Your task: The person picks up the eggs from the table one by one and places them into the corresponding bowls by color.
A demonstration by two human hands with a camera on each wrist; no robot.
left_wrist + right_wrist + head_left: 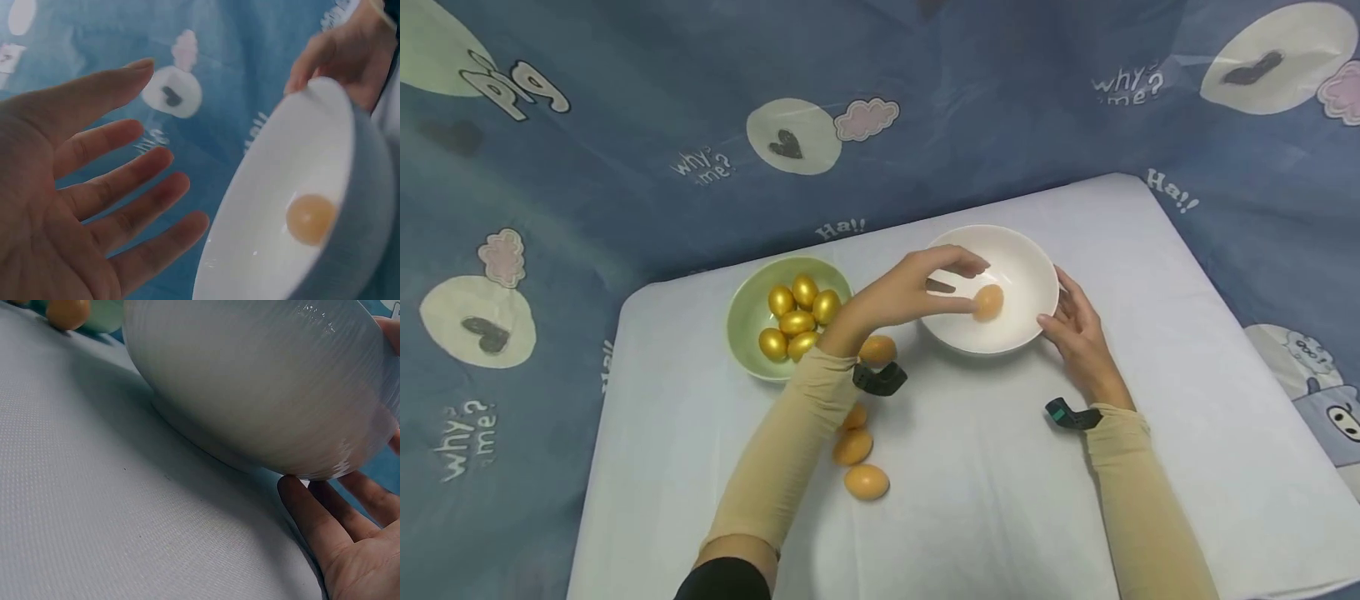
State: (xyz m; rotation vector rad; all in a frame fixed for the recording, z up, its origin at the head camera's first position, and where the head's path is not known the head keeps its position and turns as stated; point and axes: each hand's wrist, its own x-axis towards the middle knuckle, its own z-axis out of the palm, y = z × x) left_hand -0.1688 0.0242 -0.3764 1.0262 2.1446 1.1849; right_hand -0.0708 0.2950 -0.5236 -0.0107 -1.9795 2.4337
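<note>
A white bowl stands on the table with one brown egg inside. My left hand hovers over the bowl's left side, its thumb and fingers spread apart. In the left wrist view nothing lies between those fingers, and the egg sits apart from them. With its thumb at the rim and fingers around the outside, my right hand holds the bowl's right side. From the right wrist view, fingertips touch the bowl's outer wall from below.
A green bowl holding several golden eggs stands left, partly behind my left forearm. Several brown eggs lie on the white tablecloth beside that forearm. A patterned blue curtain hangs behind the table.
</note>
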